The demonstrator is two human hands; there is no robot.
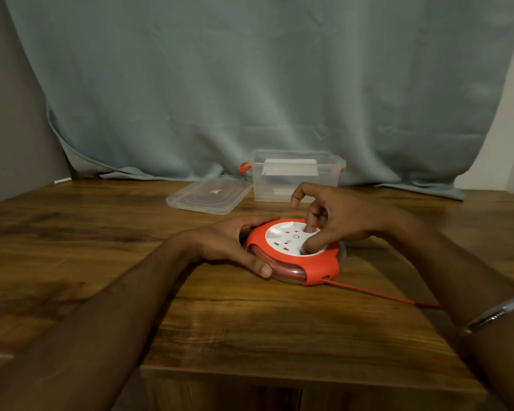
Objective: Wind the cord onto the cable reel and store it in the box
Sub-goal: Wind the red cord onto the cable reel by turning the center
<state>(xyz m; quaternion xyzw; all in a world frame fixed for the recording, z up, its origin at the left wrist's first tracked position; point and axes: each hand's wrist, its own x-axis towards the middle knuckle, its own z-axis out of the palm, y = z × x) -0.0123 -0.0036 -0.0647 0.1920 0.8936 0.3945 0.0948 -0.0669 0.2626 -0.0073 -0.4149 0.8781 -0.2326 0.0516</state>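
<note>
A round orange cable reel [315, 269] with a white socket face lies flat on the wooden table [250, 321]. My left hand [232, 243] grips its left rim, thumb on the near edge. My right hand [336, 218] rests on top, with fingers pressed into the white centre disc. An orange cord [380, 295] leaves the reel's near right side and runs right, under my right forearm. The clear plastic box [297, 185] stands open behind the reel, with a white item inside.
The box's clear lid [208, 195] lies flat to the left of the box. A grey-green curtain [250, 84] hangs behind the table. The table's front edge is close to me. A metal bangle [499, 312] is on my right wrist.
</note>
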